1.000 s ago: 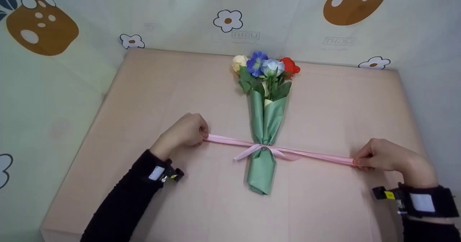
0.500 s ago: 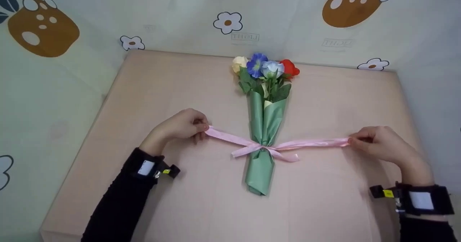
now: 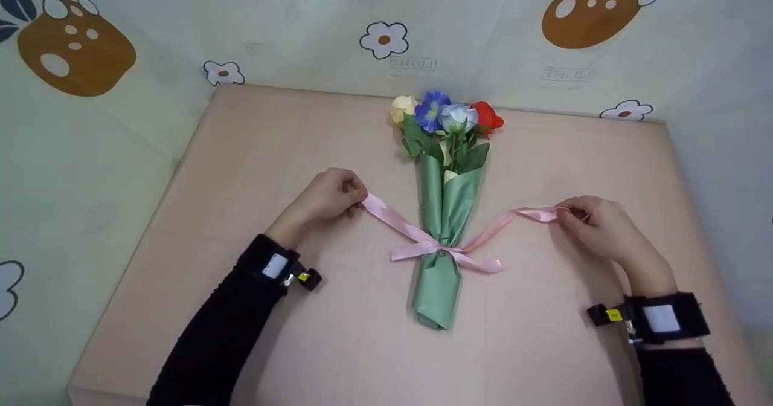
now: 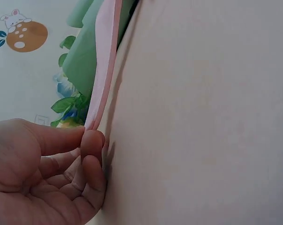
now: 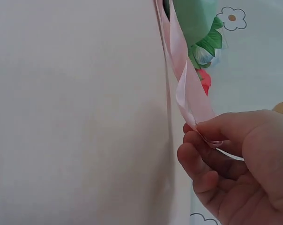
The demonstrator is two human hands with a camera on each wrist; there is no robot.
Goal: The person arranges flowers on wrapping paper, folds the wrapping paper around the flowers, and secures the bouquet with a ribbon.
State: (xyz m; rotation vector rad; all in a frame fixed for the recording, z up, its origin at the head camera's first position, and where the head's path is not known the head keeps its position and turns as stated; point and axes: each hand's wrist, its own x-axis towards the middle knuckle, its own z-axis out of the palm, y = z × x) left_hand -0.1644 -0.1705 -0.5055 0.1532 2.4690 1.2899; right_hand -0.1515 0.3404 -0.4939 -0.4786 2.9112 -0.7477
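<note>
A bouquet lies on the table, its stems wrapped in green paper (image 3: pixel 437 297), with cream, blue, pale blue and red flowers (image 3: pixel 458 117) at the far end. Around its narrow waist a pink ribbon (image 3: pixel 401 223) is tied, and two short tails spread below the knot (image 3: pixel 442 249). My left hand (image 3: pixel 326 194) pinches one ribbon loop between thumb and forefinger, up and left of the knot. On the other side my right hand (image 3: pixel 604 225) pinches the other loop, which looks twisted and slack in the right wrist view (image 5: pixel 183 75). Both hands are raised a little over the table.
The table (image 3: pixel 338 345) has a pale pinkish cover. Behind it and at the left hangs a light cloth (image 3: pixel 290 25) printed with flowers and brown fruit, right up against the table's back edge. Both wrists wear black bands with small cameras (image 3: pixel 311 279).
Both hands have moved inward and away from me, up in the head view. The ribbon, pulled straight and taut a second ago, now slackens and bends up from the knot. The bouquet stays put.
</note>
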